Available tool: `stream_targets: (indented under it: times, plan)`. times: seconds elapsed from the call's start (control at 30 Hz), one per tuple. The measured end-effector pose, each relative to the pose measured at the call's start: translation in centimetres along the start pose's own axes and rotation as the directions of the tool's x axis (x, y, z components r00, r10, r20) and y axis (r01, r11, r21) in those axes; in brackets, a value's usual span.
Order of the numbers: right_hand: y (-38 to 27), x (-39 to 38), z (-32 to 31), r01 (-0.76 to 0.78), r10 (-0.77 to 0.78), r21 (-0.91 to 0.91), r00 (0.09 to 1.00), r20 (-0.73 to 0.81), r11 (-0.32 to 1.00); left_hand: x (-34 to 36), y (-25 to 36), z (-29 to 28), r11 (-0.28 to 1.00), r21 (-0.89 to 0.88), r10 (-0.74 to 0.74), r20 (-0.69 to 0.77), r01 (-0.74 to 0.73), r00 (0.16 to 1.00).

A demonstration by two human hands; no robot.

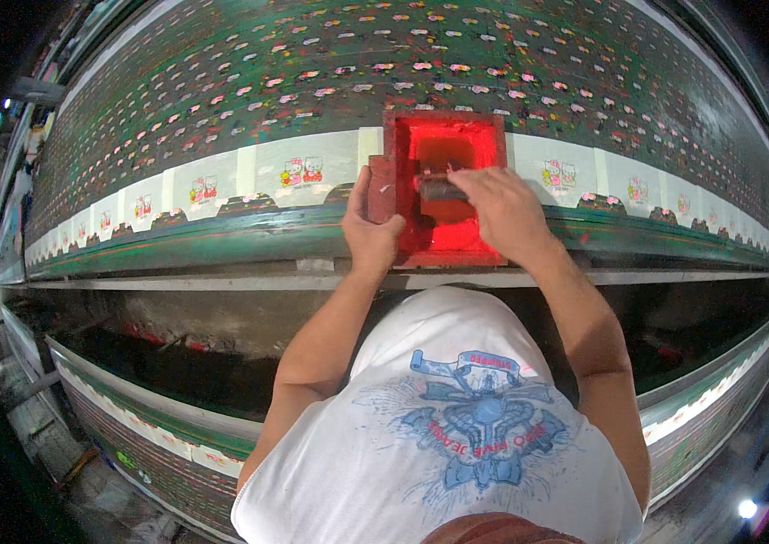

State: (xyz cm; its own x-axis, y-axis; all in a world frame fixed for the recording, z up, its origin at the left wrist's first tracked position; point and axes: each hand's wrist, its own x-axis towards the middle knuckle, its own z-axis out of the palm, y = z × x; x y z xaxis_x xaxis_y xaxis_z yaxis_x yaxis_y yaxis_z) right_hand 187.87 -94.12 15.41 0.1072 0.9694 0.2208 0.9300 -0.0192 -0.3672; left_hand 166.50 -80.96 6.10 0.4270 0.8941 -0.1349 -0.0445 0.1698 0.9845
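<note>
A screen-printing frame [391,138] with reddish walls lies across the row of white printed pieces at the front of the green table. Bright red ink [470,238] coats its inside, around a darker brownish middle. My left hand [375,240] is closed round the brown block [382,192] on the frame's left side, thumb at its lower edge. Inside the frame, my right hand [508,213] grips the right end of a short dark squeegee [440,189], which lies crosswise over the screen. The squeegee's right end is hidden under my fingers.
White pieces with small cartoon prints [298,170] run along the near edge of the long green table [285,234]. Rows of small pale marks [348,70] cover its surface behind. A pale rail [266,282] borders my side. Another long table [167,444] stands behind me.
</note>
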Motion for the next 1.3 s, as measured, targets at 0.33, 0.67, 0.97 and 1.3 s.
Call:
stream_targets:
  times: [0.33, 0.67, 0.97, 1.3]
  plan:
    - [3.9, 7.7, 3.3, -0.015, 0.013, -0.046, 0.999, -0.038, 0.999, 0.8, -1.6, -1.5, 0.998, -0.049, 0.031, 0.008, -0.031, 0.999]
    - [3.5, 8.0, 0.2, 0.139, -0.159, 0.095, 0.954, 0.256, 0.986, 1.5, 1.7, -1.2, 0.983, -0.151, -0.092, 0.061, 0.1, 0.994]
    - [2.0, 6.5, 0.1, 0.376, -0.443, 0.247, 0.834, 0.331, 0.893, 1.7, -0.1, -1.7, 0.995, -0.095, 0.001, 0.044, 0.003, 0.999]
    - [2.0, 7.9, -1.5, 0.657, -0.613, -0.037, 0.721, 0.322, 0.753, 1.5, 0.9, -1.6, 0.998, -0.047, -0.042, 0.054, 0.045, 0.998]
